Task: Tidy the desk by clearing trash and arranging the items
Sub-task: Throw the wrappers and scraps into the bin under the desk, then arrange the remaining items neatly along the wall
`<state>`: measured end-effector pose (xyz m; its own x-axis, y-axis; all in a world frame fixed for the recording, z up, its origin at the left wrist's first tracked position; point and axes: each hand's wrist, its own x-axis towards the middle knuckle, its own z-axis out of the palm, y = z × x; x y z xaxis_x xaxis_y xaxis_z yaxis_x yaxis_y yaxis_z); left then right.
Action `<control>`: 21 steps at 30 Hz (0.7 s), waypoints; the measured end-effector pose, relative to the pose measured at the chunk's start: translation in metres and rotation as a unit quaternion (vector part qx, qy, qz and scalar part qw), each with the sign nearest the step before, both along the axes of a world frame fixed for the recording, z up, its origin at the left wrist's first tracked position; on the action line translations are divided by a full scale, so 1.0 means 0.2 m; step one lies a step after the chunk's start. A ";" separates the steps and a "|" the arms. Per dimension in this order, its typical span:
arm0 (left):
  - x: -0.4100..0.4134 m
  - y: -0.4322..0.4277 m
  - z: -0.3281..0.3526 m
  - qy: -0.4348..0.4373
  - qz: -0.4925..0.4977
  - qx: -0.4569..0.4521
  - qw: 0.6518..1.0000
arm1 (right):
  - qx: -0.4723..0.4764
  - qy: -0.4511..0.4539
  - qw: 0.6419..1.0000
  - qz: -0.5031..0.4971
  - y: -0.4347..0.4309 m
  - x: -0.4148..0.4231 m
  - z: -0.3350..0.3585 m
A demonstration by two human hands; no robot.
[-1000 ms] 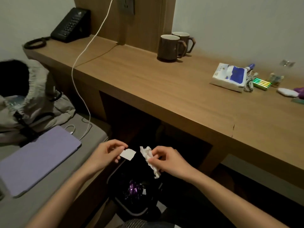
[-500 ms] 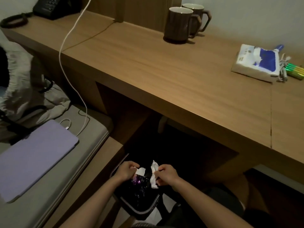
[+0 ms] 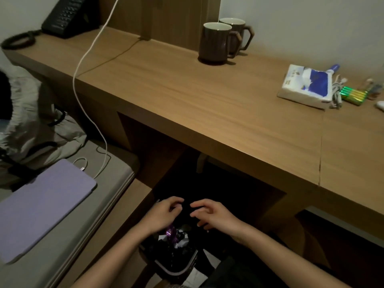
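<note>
One long wooden table runs from upper left to right edge, with a dark recess beneath its front. To its left lies a grey cushioned seat that carries a flat lilac tablet and a heap of pale grey fabric with black straps. A white cable hangs from the wall panel, passes over the table's front edge and ends at the tablet's corner.

A black-lined waste bin with a pale rim stands on the floor below the recess. Both hands are held above it, near each other but apart: the left hand and the right hand each have loosely curled fingers that hold nothing. Inside the bin, just below the left hand, lie the trash items: a purple foil wrapper and crumpled white paper.

On the table, a black telephone sits at the far left corner. Two dark mugs stand upright against the back wall, the front mug touching or just before the rear mug, handles to the right. Toward the right lies a white-and-blue tissue pack, with a bundled white cord just beside it and a row of green batteries next to that. Smaller items at the right edge are too blurred to tell.
</note>
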<state>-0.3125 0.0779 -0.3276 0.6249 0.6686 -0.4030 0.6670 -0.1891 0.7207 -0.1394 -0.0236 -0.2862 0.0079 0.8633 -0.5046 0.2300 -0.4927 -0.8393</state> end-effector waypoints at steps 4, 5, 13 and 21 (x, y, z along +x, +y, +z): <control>0.01 -0.08 0.35 -0.077 0.000 0.093 0.993 | 0.103 -0.009 0.994 0.038 -0.10 0.05 0.35; 0.02 -0.10 0.44 -0.094 -0.002 0.108 0.990 | 0.125 -0.010 0.991 0.042 -0.13 0.05 0.43; 0.10 -0.31 1.10 -0.285 0.012 0.149 0.947 | 0.298 -0.027 0.954 0.002 -0.40 0.21 1.05; 0.51 -0.33 1.41 -0.341 -0.044 0.178 0.922 | 0.384 -0.172 0.896 -0.138 -0.56 0.58 1.27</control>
<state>-0.2104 0.0128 -0.0463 0.7100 0.6174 0.3387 0.0520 -0.5256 0.8492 -0.0228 -0.1356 -0.0324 0.3166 0.8959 0.3116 0.4993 0.1219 -0.8578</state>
